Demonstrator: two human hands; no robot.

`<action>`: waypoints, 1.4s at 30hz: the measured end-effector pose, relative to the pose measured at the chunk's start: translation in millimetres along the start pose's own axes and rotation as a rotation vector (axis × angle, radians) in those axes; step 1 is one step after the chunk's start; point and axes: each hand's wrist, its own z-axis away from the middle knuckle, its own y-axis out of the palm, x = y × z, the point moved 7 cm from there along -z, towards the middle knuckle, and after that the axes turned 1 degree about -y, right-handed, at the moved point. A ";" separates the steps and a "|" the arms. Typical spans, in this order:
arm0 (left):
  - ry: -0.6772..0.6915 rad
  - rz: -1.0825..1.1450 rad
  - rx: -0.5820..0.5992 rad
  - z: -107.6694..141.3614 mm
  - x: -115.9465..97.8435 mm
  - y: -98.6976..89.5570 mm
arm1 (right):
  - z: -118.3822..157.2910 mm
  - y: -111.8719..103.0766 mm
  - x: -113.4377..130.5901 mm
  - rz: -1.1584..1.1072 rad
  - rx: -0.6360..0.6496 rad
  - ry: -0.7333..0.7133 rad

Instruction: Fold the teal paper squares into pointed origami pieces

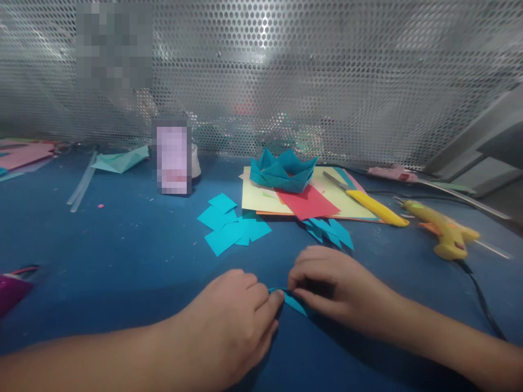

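Between my two hands lies a small folded piece of blue paper (295,304) on the table, partly hidden by the fingers. My left hand (239,321) is closed, pressing the paper's left end with thumb and fingertips. Thumb and index finger of my right hand (330,280) pinch its upper right edge. Beyond my left hand lie several loose blue paper squares (223,231). Past my right hand is a small pile of folded blue paper pieces (330,233). A pointed blue folded-paper ring (281,173) stands on a stack of coloured sheets (261,198).
A yellow utility knife (378,208) with its blade out lies on the stack beside a red sheet (310,202). At right are a yellow glue gun (445,228) with a cord and a pink glue gun (394,173). Clear glue sticks (83,182) lie left. A perforated metal panel (261,71) closes the back.
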 end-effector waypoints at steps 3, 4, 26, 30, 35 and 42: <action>0.003 0.005 0.012 1.6 0.2 1.4 | 2.3 0.4 5.1 0.076 -0.012 -0.120; 0.004 0.008 0.012 2.2 0.6 1.8 | 3.2 0.5 6.8 0.110 -0.019 -0.168; 0.007 -0.026 -0.087 3.0 0.4 -8.3 | 12.7 6.5 13.9 0.327 0.019 -0.411; 0.023 -0.013 -0.094 3.0 1.8 -7.3 | 14.4 7.2 21.0 0.388 0.061 -0.439; 0.037 -0.037 -0.091 3.9 2.9 -4.9 | 13.5 3.0 30.5 0.421 0.042 -0.464; 0.042 -0.071 -0.097 3.9 4.7 -3.1 | 14.4 2.7 31.2 0.417 0.060 -0.469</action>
